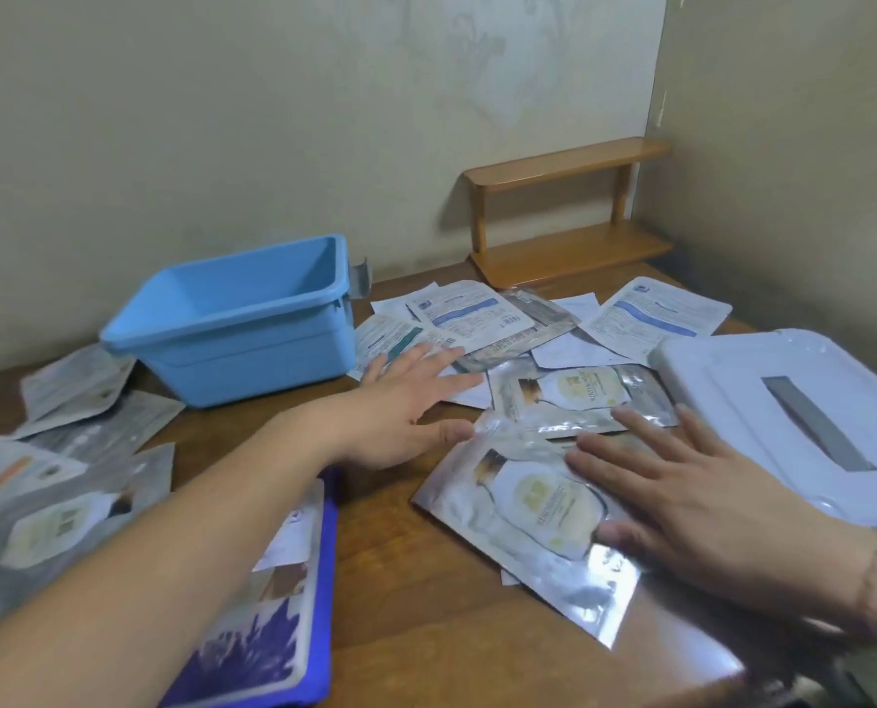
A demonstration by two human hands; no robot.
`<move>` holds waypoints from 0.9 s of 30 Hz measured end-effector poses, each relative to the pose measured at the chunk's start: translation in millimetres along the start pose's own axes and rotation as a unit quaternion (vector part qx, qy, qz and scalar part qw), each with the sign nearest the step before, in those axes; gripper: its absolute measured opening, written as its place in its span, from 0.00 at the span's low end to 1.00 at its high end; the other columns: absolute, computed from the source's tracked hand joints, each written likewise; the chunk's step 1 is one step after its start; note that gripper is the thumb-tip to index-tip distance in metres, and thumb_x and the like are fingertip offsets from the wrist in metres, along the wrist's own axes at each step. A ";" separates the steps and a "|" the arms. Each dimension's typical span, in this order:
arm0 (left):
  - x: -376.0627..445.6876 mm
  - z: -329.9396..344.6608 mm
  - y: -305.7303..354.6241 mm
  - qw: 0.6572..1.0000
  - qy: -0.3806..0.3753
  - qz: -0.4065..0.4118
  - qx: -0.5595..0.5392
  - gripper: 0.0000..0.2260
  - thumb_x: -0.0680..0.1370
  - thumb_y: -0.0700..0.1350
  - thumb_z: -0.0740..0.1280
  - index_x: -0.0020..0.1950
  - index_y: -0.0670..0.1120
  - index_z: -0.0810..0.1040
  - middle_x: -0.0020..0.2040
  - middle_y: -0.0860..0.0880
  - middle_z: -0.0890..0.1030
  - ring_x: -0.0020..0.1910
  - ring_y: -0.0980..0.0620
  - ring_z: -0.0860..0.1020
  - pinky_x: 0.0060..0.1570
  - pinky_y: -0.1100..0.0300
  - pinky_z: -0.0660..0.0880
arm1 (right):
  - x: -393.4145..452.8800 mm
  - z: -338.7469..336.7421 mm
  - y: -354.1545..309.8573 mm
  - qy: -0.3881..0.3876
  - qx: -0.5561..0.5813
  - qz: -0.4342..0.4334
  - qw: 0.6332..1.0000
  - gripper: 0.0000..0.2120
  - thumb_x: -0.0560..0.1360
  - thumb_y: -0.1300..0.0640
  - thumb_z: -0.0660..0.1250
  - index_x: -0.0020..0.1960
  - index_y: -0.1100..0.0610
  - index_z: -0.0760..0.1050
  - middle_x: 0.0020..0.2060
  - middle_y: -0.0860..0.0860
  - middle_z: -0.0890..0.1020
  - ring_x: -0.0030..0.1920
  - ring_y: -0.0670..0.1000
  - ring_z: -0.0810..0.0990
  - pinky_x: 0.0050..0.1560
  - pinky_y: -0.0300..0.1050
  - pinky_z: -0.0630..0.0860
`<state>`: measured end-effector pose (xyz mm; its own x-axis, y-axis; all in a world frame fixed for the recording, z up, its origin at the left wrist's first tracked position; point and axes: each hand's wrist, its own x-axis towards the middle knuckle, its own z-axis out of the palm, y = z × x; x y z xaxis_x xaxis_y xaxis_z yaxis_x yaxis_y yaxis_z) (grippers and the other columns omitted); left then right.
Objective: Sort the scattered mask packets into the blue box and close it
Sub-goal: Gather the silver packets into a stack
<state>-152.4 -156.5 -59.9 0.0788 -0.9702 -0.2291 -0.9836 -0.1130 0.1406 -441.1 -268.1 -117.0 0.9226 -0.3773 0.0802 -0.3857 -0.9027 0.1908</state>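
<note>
Neither hand has a grip on anything: the right hand (pixel 702 498) lies flat, fingers spread wide, on a silver mask packet (pixel 518 508) near the front edge of the surface (pixel 390 580), while the left hand (pixel 405 401) reaches open over the white packets (pixel 469 316) heaped toward the back edge. The blue box (pixel 242 319) stands open and looks empty at the back left, its white lid (pixel 794 406) lying at the right edge. Gathering appears only just begun; next, the fingers would need to curl under a packet and carry it left into the box.

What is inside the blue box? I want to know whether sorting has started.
The blue box shows only bare inner walls; its near wall hides the bottom.
</note>
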 end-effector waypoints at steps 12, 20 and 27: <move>-216.6 26.8 -40.9 0.694 0.229 -0.205 -0.651 0.29 0.70 0.56 0.76 0.69 0.53 0.74 0.70 0.56 0.73 0.69 0.58 0.71 0.65 0.56 0.70 | 60.9 -77.9 -132.8 -0.150 0.751 0.128 0.630 0.28 0.63 0.51 0.79 0.60 0.56 0.77 0.54 0.52 0.84 0.51 0.52 0.85 0.52 0.49 0.81; -251.9 37.7 -58.2 0.480 0.086 -0.186 -0.853 0.47 0.57 0.52 0.83 0.72 0.42 0.68 0.73 0.40 0.67 0.77 0.43 0.59 0.69 0.33 0.62 | 101.7 -90.4 -181.4 -0.213 0.743 0.261 0.578 0.14 0.77 0.60 0.67 0.58 0.67 0.75 0.47 0.64 0.85 0.41 0.60 0.85 0.41 0.51 0.80; -251.2 45.7 -66.0 0.447 0.087 -0.186 -0.871 0.39 0.67 0.49 0.72 0.75 0.39 0.64 0.75 0.37 0.65 0.77 0.41 0.59 0.69 0.30 0.60 | 109.8 -88.3 -212.1 -0.219 0.663 0.243 0.673 0.12 0.76 0.64 0.67 0.56 0.70 0.76 0.45 0.65 0.85 0.41 0.60 0.80 0.41 0.52 0.73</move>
<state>-114.7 104.5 -55.6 0.3444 -0.8002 -0.4909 0.7078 -0.1222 0.6958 -257.9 -99.8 -62.2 0.7114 -0.4567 -0.5342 -0.5712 0.0672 -0.8181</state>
